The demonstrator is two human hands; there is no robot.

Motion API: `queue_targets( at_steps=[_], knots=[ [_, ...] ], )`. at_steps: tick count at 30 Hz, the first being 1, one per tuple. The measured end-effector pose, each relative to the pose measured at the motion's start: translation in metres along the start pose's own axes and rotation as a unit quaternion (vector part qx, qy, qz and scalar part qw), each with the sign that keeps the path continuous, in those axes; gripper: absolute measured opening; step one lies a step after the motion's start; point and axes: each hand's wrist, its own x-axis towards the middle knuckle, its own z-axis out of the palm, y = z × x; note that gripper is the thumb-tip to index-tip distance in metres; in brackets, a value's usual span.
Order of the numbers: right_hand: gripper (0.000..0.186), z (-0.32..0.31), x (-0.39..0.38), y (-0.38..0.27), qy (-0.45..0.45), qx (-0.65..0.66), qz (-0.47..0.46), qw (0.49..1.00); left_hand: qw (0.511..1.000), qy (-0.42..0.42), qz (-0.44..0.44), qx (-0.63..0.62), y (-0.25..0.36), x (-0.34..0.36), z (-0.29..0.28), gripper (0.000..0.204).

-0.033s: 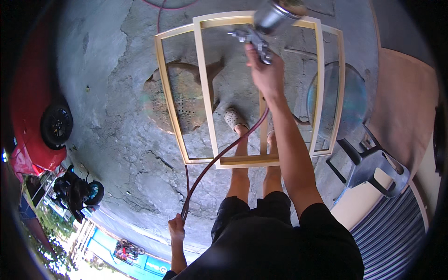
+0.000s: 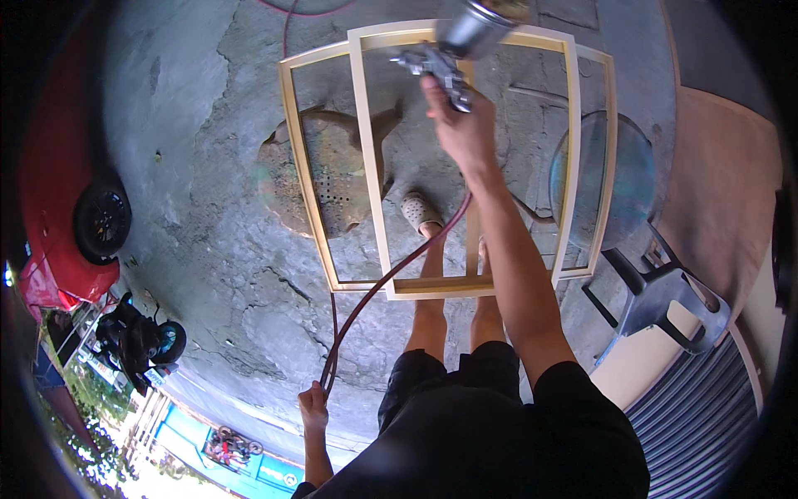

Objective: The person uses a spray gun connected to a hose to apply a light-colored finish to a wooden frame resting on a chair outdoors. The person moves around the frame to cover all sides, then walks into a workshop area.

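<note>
My right hand [image 2: 464, 125] grips a metal spray gun [image 2: 442, 73] by its handle, over the far part of a pale wooden frame [image 2: 372, 166]. The gun's silver cup [image 2: 475, 32] is blurred and partly cut off by the upper edge. A dark red hose [image 2: 389, 279] runs from below the gun down to my left hand [image 2: 313, 402], whose fingers are closed round it. Under the pale frame lies a second, wider wooden frame [image 2: 299, 158]. The frames span a round, rusty perforated stool top [image 2: 320, 179] on the left and a round bluish top [image 2: 611, 179] on the right.
A grey plastic chair [image 2: 665, 303] lies tipped at the right, beside corrugated sheeting [image 2: 694, 416] and a brown board [image 2: 723, 175]. At the left are a red car [image 2: 66, 224] and a motorbike [image 2: 137, 341]. Cracked concrete [image 2: 208, 208] surrounds my feet.
My right hand has moved the spray gun a little to the left and slightly nearer. The left hand has stayed on the hose, almost still.
</note>
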Motion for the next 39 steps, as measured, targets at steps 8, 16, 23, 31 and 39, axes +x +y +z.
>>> queue_targets(
  at_steps=[8,16,23,31,39],
  knots=[
    [0.045,0.044,0.031,-0.059,-0.042,-0.088,-0.082,0.992,0.998,0.0,-0.021,-0.052,-0.014,-0.005,0.007,0.067],
    [0.056,-0.12,0.064,0.004,0.112,-0.163,0.039,0.979,0.993,-0.115,0.012,-0.005,0.03,-0.023,0.071,0.062],
    [0.055,-0.281,0.035,0.02,0.284,-0.119,0.109,0.945,0.987,-0.135,0.08,0.022,0.05,-0.044,0.145,0.049],
    [0.049,-0.295,-0.151,-0.075,0.164,-0.03,0.071,0.983,0.998,0.02,0.025,0.057,-0.063,-0.061,0.172,0.039],
    [0.039,-0.221,-0.309,-0.098,-0.06,-0.048,-0.001,0.997,0.967,0.117,-0.218,-0.062,-0.189,-0.052,0.166,0.065]
  ],
)
